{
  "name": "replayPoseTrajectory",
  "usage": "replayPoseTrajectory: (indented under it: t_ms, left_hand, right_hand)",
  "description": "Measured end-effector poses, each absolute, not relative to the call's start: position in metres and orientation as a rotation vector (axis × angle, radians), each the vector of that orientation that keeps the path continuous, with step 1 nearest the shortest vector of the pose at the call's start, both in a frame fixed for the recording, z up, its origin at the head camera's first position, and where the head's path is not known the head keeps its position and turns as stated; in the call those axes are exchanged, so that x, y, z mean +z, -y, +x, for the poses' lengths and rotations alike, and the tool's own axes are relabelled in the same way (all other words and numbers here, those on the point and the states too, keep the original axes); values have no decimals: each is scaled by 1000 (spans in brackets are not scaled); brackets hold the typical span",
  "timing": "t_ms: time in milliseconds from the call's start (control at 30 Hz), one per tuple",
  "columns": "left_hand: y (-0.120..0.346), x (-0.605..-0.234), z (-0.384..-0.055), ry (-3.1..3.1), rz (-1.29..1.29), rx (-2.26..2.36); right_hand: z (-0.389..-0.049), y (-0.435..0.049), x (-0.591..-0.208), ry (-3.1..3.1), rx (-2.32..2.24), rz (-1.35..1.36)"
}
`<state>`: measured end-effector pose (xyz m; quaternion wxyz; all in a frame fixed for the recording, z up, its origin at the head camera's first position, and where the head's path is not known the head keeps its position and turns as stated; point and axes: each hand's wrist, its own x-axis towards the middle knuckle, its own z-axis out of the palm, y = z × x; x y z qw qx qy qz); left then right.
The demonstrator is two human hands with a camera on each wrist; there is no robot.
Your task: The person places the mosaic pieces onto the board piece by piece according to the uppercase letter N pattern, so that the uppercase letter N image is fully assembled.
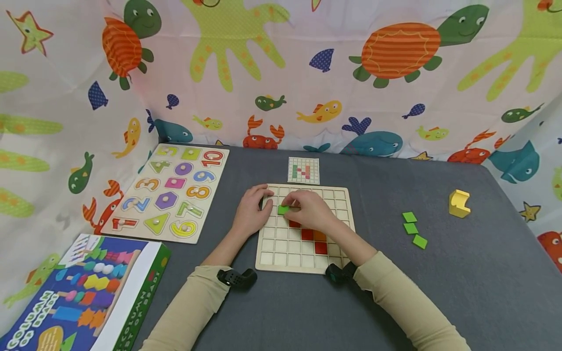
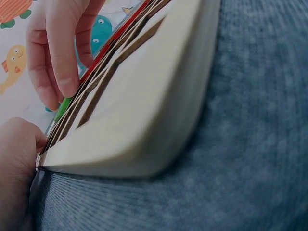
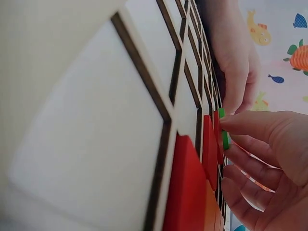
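My right hand [image 1: 311,209] pinches a small green square tile [image 1: 282,210] between thumb and fingers, low over the upper left of a wooden grid board [image 1: 272,261]. In the right wrist view this green tile [image 3: 225,137] appears just beyond the red tiles. My left hand [image 1: 252,212] rests at the board's upper left edge, its thumb and fingers lightly bent. Red tiles [image 1: 321,248] run diagonally across the grid, with an orange tile [image 1: 319,236] beside them. My right hand partly covers the upper ones.
A small pattern card [image 1: 304,170] lies behind the board. Three loose green tiles [image 1: 410,228] and a yellow notched block [image 1: 459,204] are to the right. On the left are a number-and-shape puzzle board [image 1: 175,192] and a blue game box [image 1: 92,292]. Printed cloth hangs behind.
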<state>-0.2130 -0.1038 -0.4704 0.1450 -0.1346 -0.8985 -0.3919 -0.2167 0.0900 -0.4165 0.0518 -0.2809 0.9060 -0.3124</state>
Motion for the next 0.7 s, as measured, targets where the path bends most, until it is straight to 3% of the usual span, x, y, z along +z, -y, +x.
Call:
replayPoseTrajectory:
  t_ms: [700]
  left_hand:
    - [105,-470,-211,2527,-394,-1166]
  right_hand:
    - [-208,-108,-414,-2693,-1110,-790]
